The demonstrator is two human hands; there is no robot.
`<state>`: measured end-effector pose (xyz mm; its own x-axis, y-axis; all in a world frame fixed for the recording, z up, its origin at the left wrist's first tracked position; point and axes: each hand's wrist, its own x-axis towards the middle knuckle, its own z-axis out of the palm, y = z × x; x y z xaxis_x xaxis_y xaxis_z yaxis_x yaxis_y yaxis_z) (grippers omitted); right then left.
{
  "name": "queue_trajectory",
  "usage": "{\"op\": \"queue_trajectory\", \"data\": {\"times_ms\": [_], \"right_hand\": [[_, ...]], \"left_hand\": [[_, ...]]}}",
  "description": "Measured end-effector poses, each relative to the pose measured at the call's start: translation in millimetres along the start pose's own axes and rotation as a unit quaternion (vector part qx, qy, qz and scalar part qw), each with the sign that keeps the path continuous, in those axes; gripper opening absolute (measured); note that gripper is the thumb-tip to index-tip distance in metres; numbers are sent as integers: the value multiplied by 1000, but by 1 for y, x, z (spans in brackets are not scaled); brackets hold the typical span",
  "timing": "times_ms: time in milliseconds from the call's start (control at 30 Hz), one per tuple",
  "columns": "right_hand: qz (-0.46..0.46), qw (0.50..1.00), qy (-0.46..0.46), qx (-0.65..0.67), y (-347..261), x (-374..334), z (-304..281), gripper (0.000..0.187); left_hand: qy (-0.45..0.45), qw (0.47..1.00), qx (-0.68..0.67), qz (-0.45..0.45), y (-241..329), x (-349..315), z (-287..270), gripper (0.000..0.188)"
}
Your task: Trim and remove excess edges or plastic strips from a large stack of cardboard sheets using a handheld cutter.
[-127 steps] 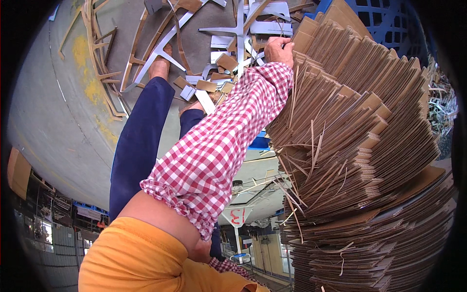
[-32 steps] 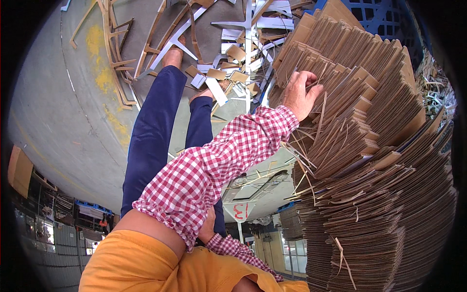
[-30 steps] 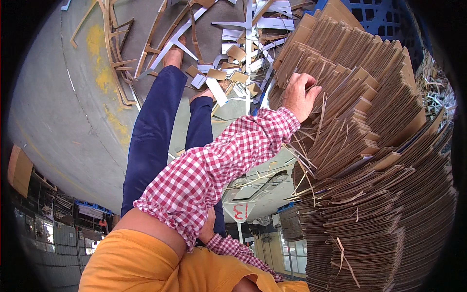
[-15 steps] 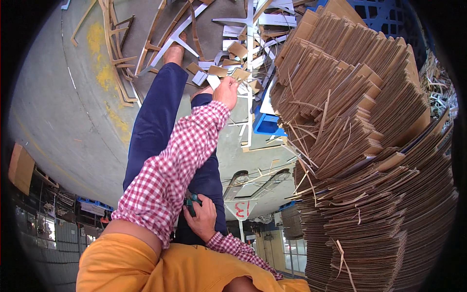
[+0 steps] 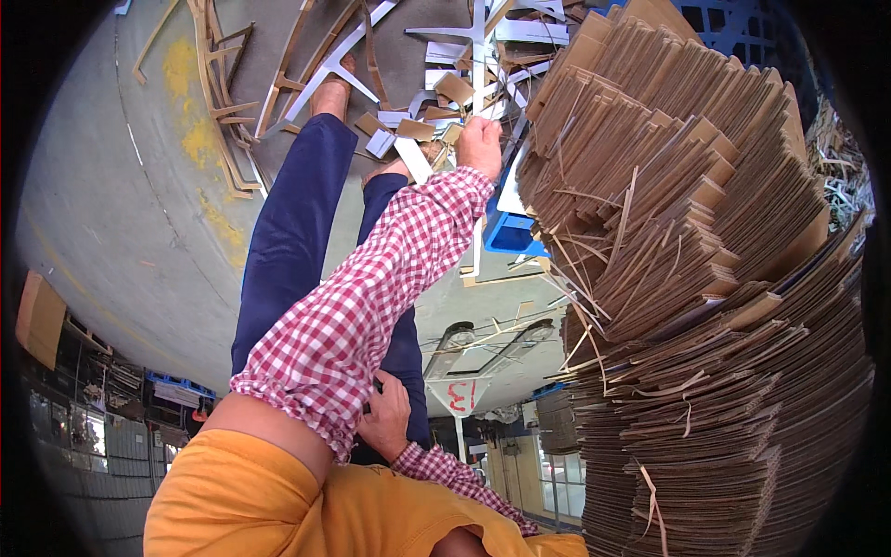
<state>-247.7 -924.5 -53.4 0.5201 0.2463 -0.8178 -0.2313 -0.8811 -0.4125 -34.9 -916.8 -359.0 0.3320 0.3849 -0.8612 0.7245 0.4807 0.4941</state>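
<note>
Cardboard sheets (image 5: 668,186) stand in a tall, ragged stack along the worker's right side, and everything else runs up to them from the left. Farthest left, a brown board (image 5: 39,316) sits at the edge of the grey floor (image 5: 111,223), which carries a worn yellow patch (image 5: 192,121). Next to that patch lie long brown strips (image 5: 206,74) with stubby side arms. Then come legs in navy trousers (image 5: 292,232), one bare foot (image 5: 331,97) beside a white branching offcut (image 5: 325,74). Near the thigh I see the right hand (image 5: 388,416), fingers bent and partly tucked behind the other arm's red-and-white checked sleeve (image 5: 362,288); I can't tell whether they're clamped on anything. Farther over, small brown and white scraps (image 5: 453,88) are strewn across the floor. Just above or among them, at the end of that sleeve, is the left hand (image 5: 479,147), its fingers curled and lying close to one another; their tips are turned away from me, so I can't tell whether they pinch something. A blue pallet (image 5: 506,232) shows between this hand and the stack, where thin loose slivers (image 5: 624,218) hang off the cut edges.
</note>
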Motion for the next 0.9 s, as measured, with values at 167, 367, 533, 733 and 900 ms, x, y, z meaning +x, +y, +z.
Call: {"op": "queue_trajectory", "data": {"times_ms": [167,367,533,733,900], "right_hand": [[-20,1000,12,-13,4,-2,-2,22],[-13,1000,4,11,-2,0,3,22],[0,1000,-7,-18,3,1,-4,22],[-17,1000,-9,-12,-2,3,-2,23],[10,999,-24,-25,3,4,-7,23]], "left_hand": [[-54,981,28,186,50,0,45,23],[1,990,90,105,32,7,41,17],[30,990,-34,-136,-4,8,0,14],[-273,956,-17,-101,-41,-45,26,45],[-423,853,-179,-246,-35,-74,23,63]]}}
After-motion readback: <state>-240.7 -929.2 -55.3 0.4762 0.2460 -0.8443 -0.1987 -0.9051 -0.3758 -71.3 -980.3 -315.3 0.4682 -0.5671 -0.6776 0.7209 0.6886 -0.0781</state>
